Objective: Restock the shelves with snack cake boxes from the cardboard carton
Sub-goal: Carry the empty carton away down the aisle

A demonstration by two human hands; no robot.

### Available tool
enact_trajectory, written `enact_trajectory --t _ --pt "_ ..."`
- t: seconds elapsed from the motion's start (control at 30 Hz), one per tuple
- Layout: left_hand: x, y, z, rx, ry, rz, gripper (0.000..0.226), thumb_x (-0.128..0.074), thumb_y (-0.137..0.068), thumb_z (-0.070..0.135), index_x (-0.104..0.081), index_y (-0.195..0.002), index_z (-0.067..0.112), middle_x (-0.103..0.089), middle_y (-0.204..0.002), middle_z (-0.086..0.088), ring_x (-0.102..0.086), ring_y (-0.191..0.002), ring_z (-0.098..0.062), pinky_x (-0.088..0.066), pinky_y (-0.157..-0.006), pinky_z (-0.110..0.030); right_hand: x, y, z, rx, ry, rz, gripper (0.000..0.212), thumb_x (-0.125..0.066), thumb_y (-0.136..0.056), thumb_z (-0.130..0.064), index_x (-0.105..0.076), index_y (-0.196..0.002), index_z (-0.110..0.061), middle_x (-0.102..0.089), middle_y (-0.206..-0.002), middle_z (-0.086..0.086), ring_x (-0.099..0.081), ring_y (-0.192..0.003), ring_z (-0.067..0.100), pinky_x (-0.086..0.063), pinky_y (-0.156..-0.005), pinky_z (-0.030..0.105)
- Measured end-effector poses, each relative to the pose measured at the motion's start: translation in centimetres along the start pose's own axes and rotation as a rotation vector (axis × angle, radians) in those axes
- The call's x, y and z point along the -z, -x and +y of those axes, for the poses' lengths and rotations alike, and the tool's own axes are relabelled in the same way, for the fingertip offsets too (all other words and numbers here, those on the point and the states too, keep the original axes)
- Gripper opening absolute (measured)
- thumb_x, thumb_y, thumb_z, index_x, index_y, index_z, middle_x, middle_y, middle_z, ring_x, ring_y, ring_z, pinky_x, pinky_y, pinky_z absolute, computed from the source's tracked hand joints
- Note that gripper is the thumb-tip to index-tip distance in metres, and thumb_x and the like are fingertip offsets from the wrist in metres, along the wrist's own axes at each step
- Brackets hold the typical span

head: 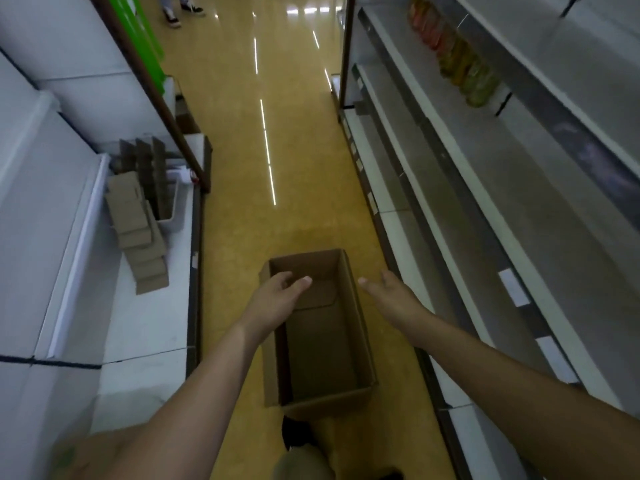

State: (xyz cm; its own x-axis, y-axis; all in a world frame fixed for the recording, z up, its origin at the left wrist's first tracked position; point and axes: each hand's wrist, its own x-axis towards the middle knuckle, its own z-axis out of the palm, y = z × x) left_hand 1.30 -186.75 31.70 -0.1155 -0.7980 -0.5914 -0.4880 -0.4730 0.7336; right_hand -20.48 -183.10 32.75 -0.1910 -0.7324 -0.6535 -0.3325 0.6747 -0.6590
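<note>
An open brown cardboard carton (322,362) stands on the yellow aisle floor in front of me, and I see nothing inside it. My left hand (277,299) hovers over its left wall with loosely curled fingers, holding nothing. My right hand (391,294) hangs just outside its right wall, fingers relaxed and empty. A row of plain brown boxes (138,237) lies on the low white shelf (152,327) at the left.
White shelving (485,209) lines the right side, with several colourful packets (457,60) on an upper shelf. A white bin with cardboard dividers (159,181) sits on the left shelf. Another person's feet (180,12) stand far down the aisle. My shoe (298,434) is below the carton.
</note>
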Motion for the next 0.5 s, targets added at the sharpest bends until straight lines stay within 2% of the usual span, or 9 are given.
enact_trajectory --t 0.13,0.3,0.5 --pt "1.8 -2.5 -1.7 0.043 -0.011 -0.008 0.072 -0.055 -0.097 0.058 -0.042 -0.153 0.016 -0.05 -0.152 -0.005 -0.048 -0.138 -0.025 -0.042 -0.111 -0.042 -1.9 -2.3 -0.3 -0.063 0.008 -0.02 0.076 -0.047 -0.103 -0.052 -0.01 -0.163 -0.023 -0.017 -0.169 0.003 -0.022 -0.154 0.03 -0.028 -0.119 0.049" --pt "2.1 -5.3 -3.6 0.092 -0.025 -0.007 0.07 -0.053 -0.1 0.052 -0.036 -0.156 0.014 -0.044 -0.157 -0.009 -0.044 -0.142 -0.027 -0.04 -0.107 -0.039 -3.4 -5.4 -0.2 -0.125 0.001 -0.01 0.075 -0.049 -0.103 -0.049 -0.013 -0.163 -0.021 -0.021 -0.168 0.005 -0.026 -0.152 0.03 -0.032 -0.117 0.048" --pt "0.7 -9.6 -7.0 0.191 -0.014 0.032 0.069 -0.053 -0.1 0.052 -0.036 -0.156 0.017 -0.042 -0.158 -0.009 -0.042 -0.143 -0.029 -0.038 -0.112 -0.043 -4.5 -11.3 1.4 -0.149 0.012 -0.069 0.077 -0.048 -0.104 -0.049 -0.009 -0.163 -0.018 -0.016 -0.17 0.006 -0.021 -0.154 0.029 -0.027 -0.12 0.048"
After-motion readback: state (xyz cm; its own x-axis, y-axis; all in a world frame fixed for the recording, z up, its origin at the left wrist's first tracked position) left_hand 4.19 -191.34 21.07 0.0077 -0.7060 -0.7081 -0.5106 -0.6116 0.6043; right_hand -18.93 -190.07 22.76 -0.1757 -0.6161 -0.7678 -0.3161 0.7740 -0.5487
